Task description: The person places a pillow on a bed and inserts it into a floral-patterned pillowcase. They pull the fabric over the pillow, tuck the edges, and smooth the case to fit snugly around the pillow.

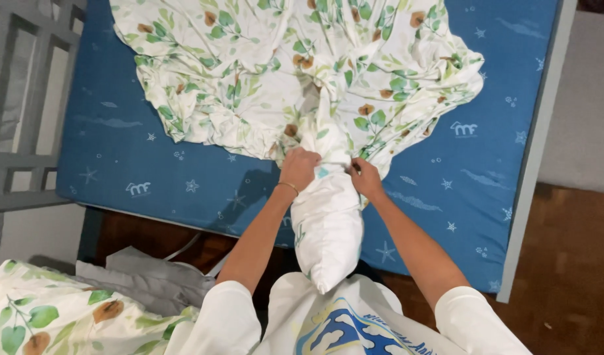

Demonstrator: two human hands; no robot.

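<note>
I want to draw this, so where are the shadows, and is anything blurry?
Head view: soft, even light, no glare; a faint shadow on the blue mattress beside the left hand, darker shade under the bed edge. The leafy sheet, white pillow and right hand look sharp; the edges bend slightly.

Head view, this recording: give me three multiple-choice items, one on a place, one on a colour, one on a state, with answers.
1. Where does the crumpled white leaf-print cloth lie?
A. on the wooden floor
B. on the blue star-patterned mattress
C. over the grey rail

2. What colour is the thin bracelet on the left wrist?
A. gold
B. red
C. black

3. How do the left hand and right hand stand?
A. both flat, open
B. one raised, empty
C. both gripping the cloth round the white pillow

Answers: 1 B, the cloth spreads across the mattress top. 2 A, it glints gold. 3 C, both hands' fingers pinch fabric at the pillow's upper end.
</note>
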